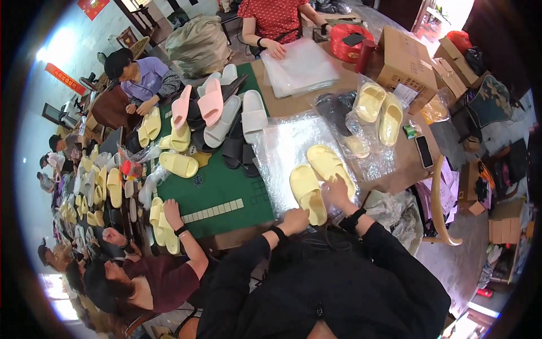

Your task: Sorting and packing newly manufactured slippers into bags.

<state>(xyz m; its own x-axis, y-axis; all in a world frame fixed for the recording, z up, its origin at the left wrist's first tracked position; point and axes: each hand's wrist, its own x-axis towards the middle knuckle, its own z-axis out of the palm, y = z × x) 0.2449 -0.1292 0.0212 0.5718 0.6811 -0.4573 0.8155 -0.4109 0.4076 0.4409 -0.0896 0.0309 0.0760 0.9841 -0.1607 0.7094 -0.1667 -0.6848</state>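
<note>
Taking the middle of the view as the dial's centre: a brown worktop (411,165) at three o'clock, overlaid by a green mat (226,187) at nine, bearing a row of pale squares (217,211) at eight. Heaped between ten and eleven, pink slippers (209,100) among grey and black ones. Towards twelve, a stack of clear bags (296,70) under the hand of a co-worker in red (276,21). At two, a cardboard box (409,65) and, nearer in, bagged yellow slippers (390,121). At three, a dark phone (423,151). Farther off in a cluttered room, a co-worker in lavender (148,80) at ten, crowded slippers at nine, and a co-worker in maroon (169,279) between seven and eight.

At four, close to centre, side by side on shiny clear plastic (282,141): a left yellow slipper (305,183) and a right yellow slipper (326,161).

With the left hand (294,221), touching the near end of the left slipper at its outer edge, grip mostly curled in. With the right hand (337,194), overlapping the right slipper's near half, fingers bent. Cannot tell in either case whether pinching or merely resting.
</note>
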